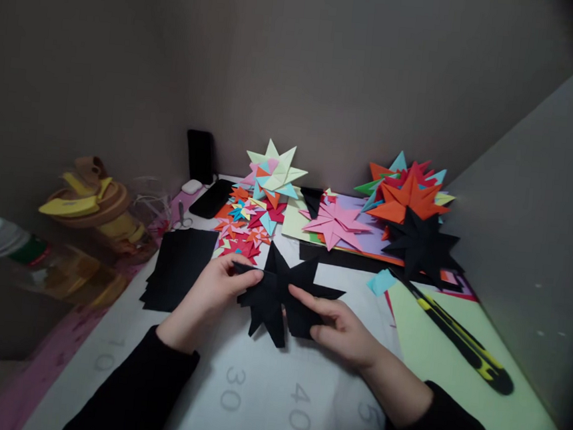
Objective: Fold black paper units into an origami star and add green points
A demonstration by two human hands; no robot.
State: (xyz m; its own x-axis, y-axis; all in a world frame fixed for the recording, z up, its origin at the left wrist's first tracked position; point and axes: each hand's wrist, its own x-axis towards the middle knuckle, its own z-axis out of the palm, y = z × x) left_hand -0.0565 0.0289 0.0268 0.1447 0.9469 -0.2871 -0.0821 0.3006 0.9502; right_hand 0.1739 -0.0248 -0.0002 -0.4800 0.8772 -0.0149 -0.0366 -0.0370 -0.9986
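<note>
A black folded paper star is held just above the white cutting mat. My left hand pinches its left points between thumb and fingers. My right hand grips its right side, the forefinger lying across the paper. Both sleeves are black.
A stack of black paper squares lies to the left. Small coloured stars, a pale green star, a pink star, an orange star and a black star fill the back. A yellow-black utility knife lies right, a phone behind.
</note>
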